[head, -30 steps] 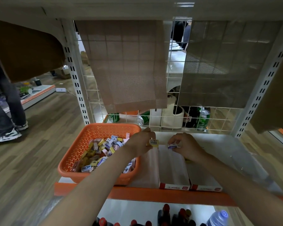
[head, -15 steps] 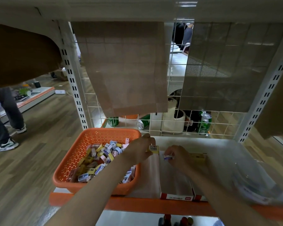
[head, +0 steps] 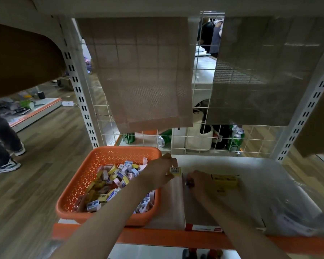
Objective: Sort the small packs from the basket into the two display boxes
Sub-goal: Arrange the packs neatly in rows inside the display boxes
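R hand [head: 196,179] has dropped lower vs a sec ago, when it sat level w/ the L hand [head: 162,171]. It's now down at the far end of the display box [head: 200,212], the one w/ the red front strip. L hand has hardly shifted. It hovers at the basket's right rim and pinches a yellow pack [head: 175,171] btwn thumb and fingertips, label facing up. R hand's fingers curl downward w/ something small and blurred at the tips; can't tell if it's gripping a pack. Orange basket [head: 108,156] sits on the shelf, left of the box, holding a heap of small packs [head: 118,176] in yellow, blue, pink and white, approx. half under the L forearm. Yellow carton [head: 225,181] lies just beyond the R hand. Clear plastic bag [head: 288,206] is further right. Green cans [head: 236,139] stand behind the wire grid at the back.
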